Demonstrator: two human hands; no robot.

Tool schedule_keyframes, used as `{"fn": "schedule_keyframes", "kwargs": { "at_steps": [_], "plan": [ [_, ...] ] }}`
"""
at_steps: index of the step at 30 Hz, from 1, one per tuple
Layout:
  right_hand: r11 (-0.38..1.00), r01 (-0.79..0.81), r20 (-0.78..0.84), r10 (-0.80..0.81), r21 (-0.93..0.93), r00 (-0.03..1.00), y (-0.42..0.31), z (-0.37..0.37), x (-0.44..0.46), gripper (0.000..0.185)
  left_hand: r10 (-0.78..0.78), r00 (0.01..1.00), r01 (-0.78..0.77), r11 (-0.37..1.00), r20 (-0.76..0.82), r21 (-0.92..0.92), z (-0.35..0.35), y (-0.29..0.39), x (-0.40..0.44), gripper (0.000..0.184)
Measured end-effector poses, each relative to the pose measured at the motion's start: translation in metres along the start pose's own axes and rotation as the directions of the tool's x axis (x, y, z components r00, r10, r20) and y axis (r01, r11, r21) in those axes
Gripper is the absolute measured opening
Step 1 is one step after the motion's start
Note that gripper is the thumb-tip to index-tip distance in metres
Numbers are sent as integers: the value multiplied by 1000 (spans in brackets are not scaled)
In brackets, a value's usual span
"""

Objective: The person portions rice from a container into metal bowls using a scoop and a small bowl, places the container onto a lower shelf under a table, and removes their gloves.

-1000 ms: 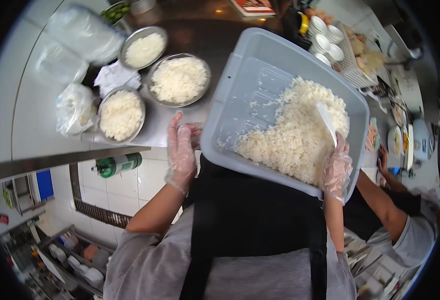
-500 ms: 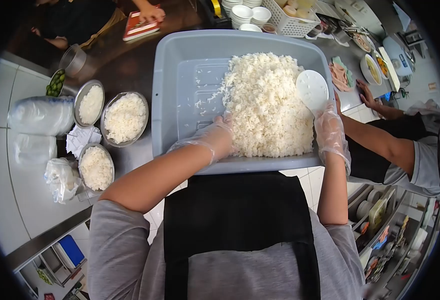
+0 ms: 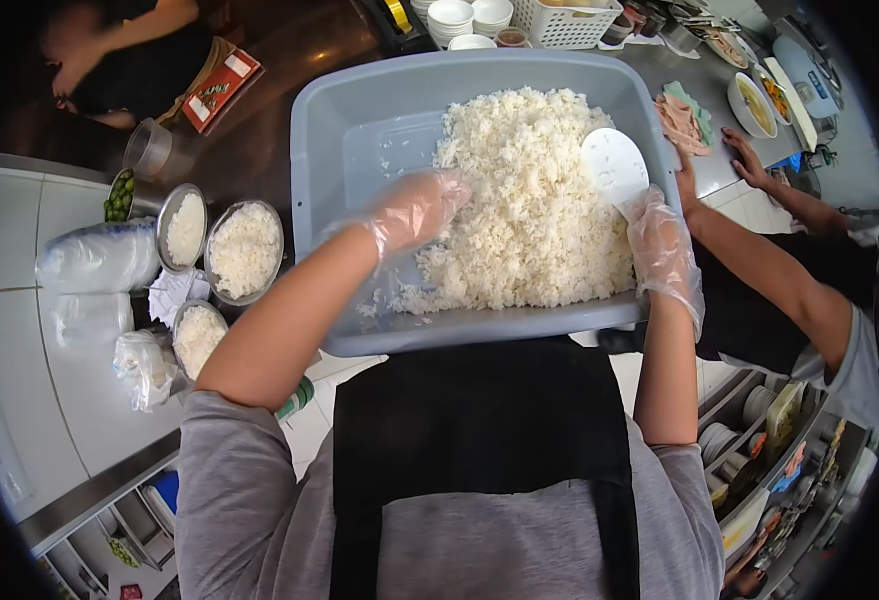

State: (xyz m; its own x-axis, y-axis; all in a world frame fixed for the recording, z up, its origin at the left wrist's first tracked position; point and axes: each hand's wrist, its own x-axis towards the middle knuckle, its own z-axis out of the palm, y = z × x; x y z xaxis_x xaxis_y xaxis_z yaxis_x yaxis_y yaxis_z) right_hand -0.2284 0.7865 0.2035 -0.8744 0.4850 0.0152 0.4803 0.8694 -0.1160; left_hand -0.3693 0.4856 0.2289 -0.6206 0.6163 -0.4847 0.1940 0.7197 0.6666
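A grey plastic tub (image 3: pixel 345 85) holds a large heap of cooked white rice (image 3: pixel 530 220). My right hand (image 3: pixel 663 245), in a clear plastic glove, grips a white rice paddle (image 3: pixel 615 163) by its handle at the tub's right side. The paddle's round blade lies against the rice. My left hand (image 3: pixel 422 208), also gloved, is at the left flank of the heap, fingertips at the rice. Motion smears its fingers, so their pose is unclear. Loose grains lie on the tub floor below it.
Left of the tub stand metal bowls of rice (image 3: pixel 245 252), plastic bags (image 3: pixel 100 255) and green limes (image 3: pixel 120 197). Behind are white bowls (image 3: pixel 452 18) and a white basket (image 3: pixel 565 25). A co-worker's arm (image 3: pixel 770 265) reaches in from the right, near cloths (image 3: pixel 682 120). Another person is at far left.
My left hand has moved up and left from the tub's near side, and rice now spreads further left there. My right hand keeps the paddle. The far person's hand has left the red booklet.
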Motion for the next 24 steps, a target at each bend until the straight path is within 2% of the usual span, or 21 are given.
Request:
{"fn": "schedule_keyframes", "kwargs": {
  "at_steps": [1, 2, 3, 5, 7, 9, 10, 12, 14, 16, 18, 19, 20, 21, 22, 24],
  "plan": [
    [1000, 1, -17, -1, 6, 1000, -2, -6, -1, 31, 8, 999, -20, 963, 49, 268, -1, -2, -1, 52],
    [1000, 0, -36, 0, 12, 999, -4, -9, -1, 35, -3, 999, -11, 964, 51, 265, 3, -4, -5, 52],
    [1000, -4, -10, 4, 19, 1000, -3, -8, 1, 41, -58, 995, 90, 887, -84, 453, 8, -6, -11, 54],
    [1000, 8, -3, -8, 12, 1000, -3, -8, 3, 41, -87, 970, 211, 766, -227, 607, 7, -6, -5, 55],
    [1000, 21, 1, -21, -5, 1000, -5, -9, 5, 41, -12, 964, 122, 907, -265, 402, -11, -2, 35, 56],
    [1000, 9, 23, -9, -6, 1000, -10, -13, 5, 41, 327, 894, -103, 817, -308, 567, -12, -27, 92, 57],
    [1000, -14, 42, 14, 1, 999, -12, -15, 5, 41, 323, 891, -97, 822, -319, 561, -1, -34, 106, 57],
    [1000, -19, 29, 19, 8, 999, -13, -13, 5, 40, 274, 896, -147, 925, -349, 350, 11, -36, 126, 53],
    [999, -37, 32, 37, 14, 999, -12, -13, 3, 40, 253, 907, -134, 931, -337, 338, 21, -45, 127, 53],
    [999, -32, 31, 32, -11, 999, -12, -13, 2, 39, 229, 920, -119, 937, -319, 330, 31, -42, 108, 52],
    [1000, -16, 22, 17, -7, 1000, -7, -5, 5, 39, 73, 967, -33, 986, -243, 166, 41, -38, 72, 52],
    [1000, -1, 9, 1, -9, 1000, -5, -2, 7, 38, 73, 968, -31, 985, -241, 172, 47, -41, 58, 52],
    [1000, -5, 9, 5, -5, 1000, -6, -3, 8, 38, 143, 975, -58, 904, -172, 425, 52, -44, 45, 54],
    [1000, -4, 5, 4, -12, 1000, -8, -6, 7, 38, 194, 977, -94, 758, -85, 646, 54, -48, 39, 58],
    [1000, -2, 3, 2, -21, 1000, -8, -7, 6, 38, 196, 977, -99, 756, -80, 647, 55, -56, 44, 58],
    [1000, -4, -3, 4, -16, 1000, -6, -4, 6, 38, 174, 972, -224, 483, 158, 847, 53, -60, 51, 60]
  ]
}}
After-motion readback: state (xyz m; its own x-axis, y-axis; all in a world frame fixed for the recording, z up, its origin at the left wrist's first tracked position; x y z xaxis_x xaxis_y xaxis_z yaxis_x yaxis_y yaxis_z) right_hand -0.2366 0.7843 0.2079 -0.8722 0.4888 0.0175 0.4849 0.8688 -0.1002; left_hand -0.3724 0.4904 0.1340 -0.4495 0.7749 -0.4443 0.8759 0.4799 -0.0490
